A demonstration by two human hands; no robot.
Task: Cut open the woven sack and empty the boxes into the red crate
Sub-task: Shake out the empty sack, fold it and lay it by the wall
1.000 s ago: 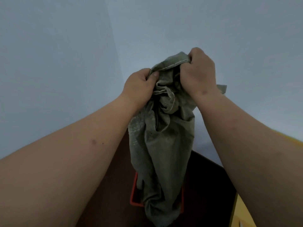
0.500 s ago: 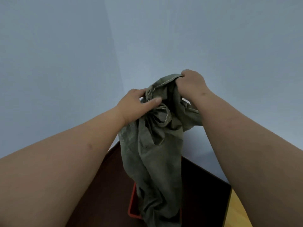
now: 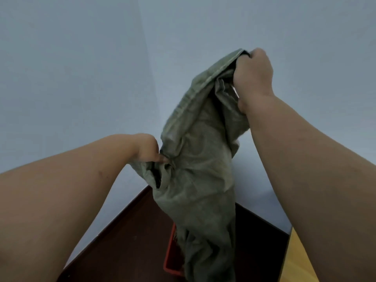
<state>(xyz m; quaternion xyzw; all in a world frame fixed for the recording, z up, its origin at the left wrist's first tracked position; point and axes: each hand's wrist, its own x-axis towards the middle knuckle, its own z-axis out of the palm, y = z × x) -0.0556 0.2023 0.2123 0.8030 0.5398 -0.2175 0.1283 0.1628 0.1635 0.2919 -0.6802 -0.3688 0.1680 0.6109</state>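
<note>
A limp grey-green woven sack (image 3: 200,165) hangs in the air in front of me. My right hand (image 3: 253,78) is clenched on its stitched top edge, raised high at the right. Lower down at the sack's left side, my left hand (image 3: 147,148) grips a fold of the fabric, its fingers mostly hidden in the cloth. The sack's lower end drapes down over the red crate (image 3: 169,259), of which only a strip of the left wall shows. No boxes are visible.
The crate stands on a dark brown tabletop (image 3: 126,241) set in a corner of pale blue-grey walls (image 3: 71,78). A yellow-wood surface (image 3: 297,259) borders the table at the lower right.
My hands have spread apart: the right hand rose up and to the right with the sack's top edge, the left hand dropped lower along its left side, stretching the sack out.
</note>
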